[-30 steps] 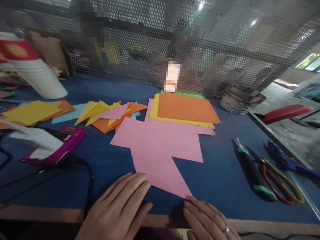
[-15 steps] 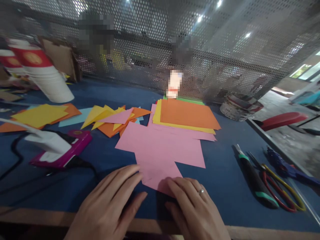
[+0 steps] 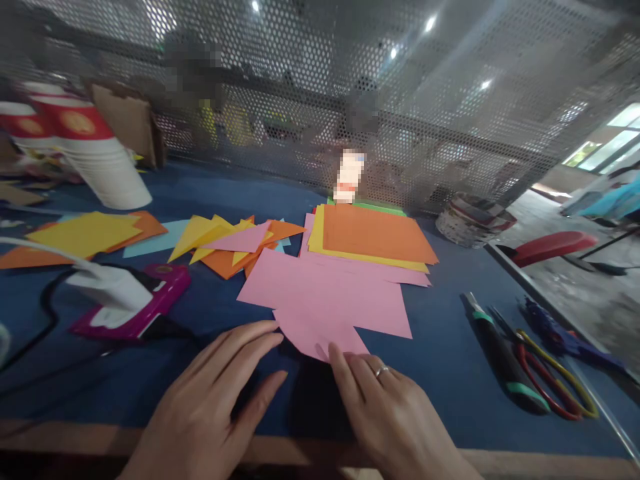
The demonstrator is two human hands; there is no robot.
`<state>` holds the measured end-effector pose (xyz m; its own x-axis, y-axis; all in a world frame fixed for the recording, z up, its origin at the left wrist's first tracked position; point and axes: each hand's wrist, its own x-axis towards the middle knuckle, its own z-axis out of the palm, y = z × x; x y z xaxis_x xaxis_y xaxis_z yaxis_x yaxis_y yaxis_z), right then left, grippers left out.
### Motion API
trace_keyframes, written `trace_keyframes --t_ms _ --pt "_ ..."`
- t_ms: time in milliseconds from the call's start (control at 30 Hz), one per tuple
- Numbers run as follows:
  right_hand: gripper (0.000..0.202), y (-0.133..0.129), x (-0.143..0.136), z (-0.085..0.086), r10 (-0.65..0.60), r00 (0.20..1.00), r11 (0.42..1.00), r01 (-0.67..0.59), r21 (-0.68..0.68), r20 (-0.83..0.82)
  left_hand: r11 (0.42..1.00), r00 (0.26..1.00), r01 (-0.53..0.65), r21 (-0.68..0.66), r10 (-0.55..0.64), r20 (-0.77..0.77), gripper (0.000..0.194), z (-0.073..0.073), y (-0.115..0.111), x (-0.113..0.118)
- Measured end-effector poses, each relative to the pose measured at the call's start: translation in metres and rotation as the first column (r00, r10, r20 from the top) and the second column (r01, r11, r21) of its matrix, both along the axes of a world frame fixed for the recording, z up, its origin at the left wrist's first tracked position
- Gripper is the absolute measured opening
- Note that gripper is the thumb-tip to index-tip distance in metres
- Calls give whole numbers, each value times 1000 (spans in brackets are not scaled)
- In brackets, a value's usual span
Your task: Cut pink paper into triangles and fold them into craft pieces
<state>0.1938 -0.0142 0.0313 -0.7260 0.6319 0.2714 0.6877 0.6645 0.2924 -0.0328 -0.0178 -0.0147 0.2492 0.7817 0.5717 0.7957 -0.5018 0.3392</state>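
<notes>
A small pink sheet of paper [image 3: 315,330] lies partly over a wider pink sheet [image 3: 375,303], its near edge curled upward. At that edge my right hand [image 3: 387,403], with a ring on one finger, grips the small sheet; its thumb is hidden underneath. My left hand [image 3: 215,387] is open by the small sheet's left corner, thumb apart from the fingers. Whether its fingertips touch the paper, I cannot tell. Behind the pink sheets is a pile of coloured paper topped by an orange sheet [image 3: 377,233]. Folded and cut coloured pieces [image 3: 233,240] lie left of the pile.
On the left are a magenta power strip [image 3: 167,287] with a white plug and cables, and stacked paper cups [image 3: 113,170]. To the right lie a black-and-green cutter [image 3: 505,360], red-and-yellow pliers [image 3: 555,380] and a blue glue gun [image 3: 555,327]. A mesh panel [image 3: 280,153] borders the back.
The small pink sheet's near edge has come up and curled away from me. My right hand has shifted slightly forward with it, while my left hand stays nearly in place.
</notes>
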Motion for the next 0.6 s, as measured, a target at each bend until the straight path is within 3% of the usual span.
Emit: trace_keyframes --t_ms 167,233,333,467,533,600 --pt "27 -2 14 15 11 918 998 -34 -52 -397 985 967 -154 -76 166 195 63 0 8 -7" --pt "21 -5 19 18 59 862 997 -76 -13 -503 984 942 -151 -96 173 288 55 1 12 -10" --pt "21 -5 23 15 106 806 987 -158 -38 -582 998 947 -47 -33 55 316 41 5 13 -13" --pt "26 4 23 4 102 771 976 -201 -89 -628 965 954 259 26 -260 150 33 9 7 -8" --pt "22 6 23 -2 68 809 984 -152 -96 -584 932 926 359 52 -363 106 38 8 3 0" --pt "22 4 24 -6 -8 875 991 -59 -122 -485 920 922 370 131 -381 71 35 6 -1 11"
